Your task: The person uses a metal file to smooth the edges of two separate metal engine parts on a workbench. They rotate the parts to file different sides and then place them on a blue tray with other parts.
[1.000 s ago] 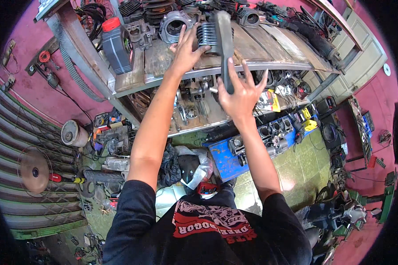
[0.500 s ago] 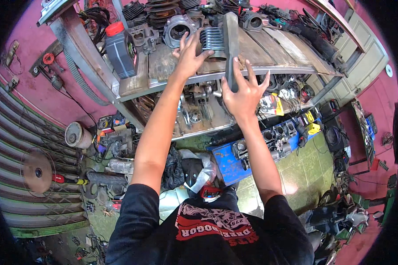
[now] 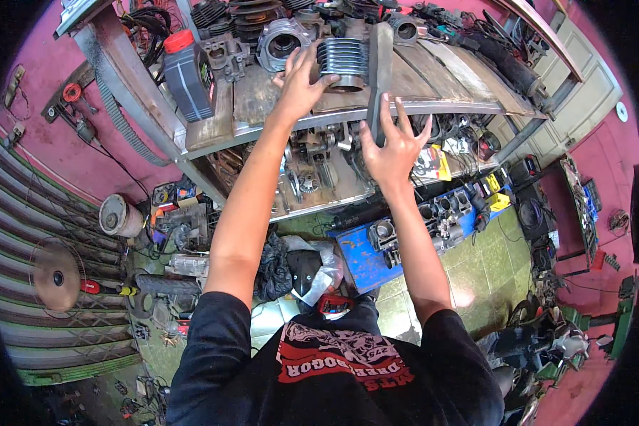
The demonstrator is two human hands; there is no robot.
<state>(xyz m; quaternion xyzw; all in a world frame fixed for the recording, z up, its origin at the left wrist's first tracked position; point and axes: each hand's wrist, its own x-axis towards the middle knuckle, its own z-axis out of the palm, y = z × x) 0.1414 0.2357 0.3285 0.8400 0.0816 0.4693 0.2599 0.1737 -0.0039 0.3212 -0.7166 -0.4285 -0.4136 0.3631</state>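
A finned metal engine cylinder (image 3: 343,58) stands on the worktop, with its bright round sleeve at the bottom. Just to its left is my left hand (image 3: 299,91), fingers apart, thumb and index close against its side; I cannot tell whether they touch. A long grey bar (image 3: 380,64) rises at the worktop's front edge, right of the cylinder. Beside its lower part my right hand (image 3: 392,153) has its fingers spread wide, with nothing in it. Whether the thumb touches the bar is unclear. A round-bored metal casing (image 3: 280,44) sits behind my left fingers.
A dark bottle with a red cap (image 3: 179,41) stands at the worktop's left. More engine parts fill the back and the lower shelf (image 3: 312,181). A blue stand (image 3: 358,259) below carries metal parts. A dark cap (image 3: 304,270) lies among bags on the floor side.
The view has shifted slightly. A gap now shows between the cylinder and the grey bar, which appears farther right. Both hands keep nearly the same place and pose.
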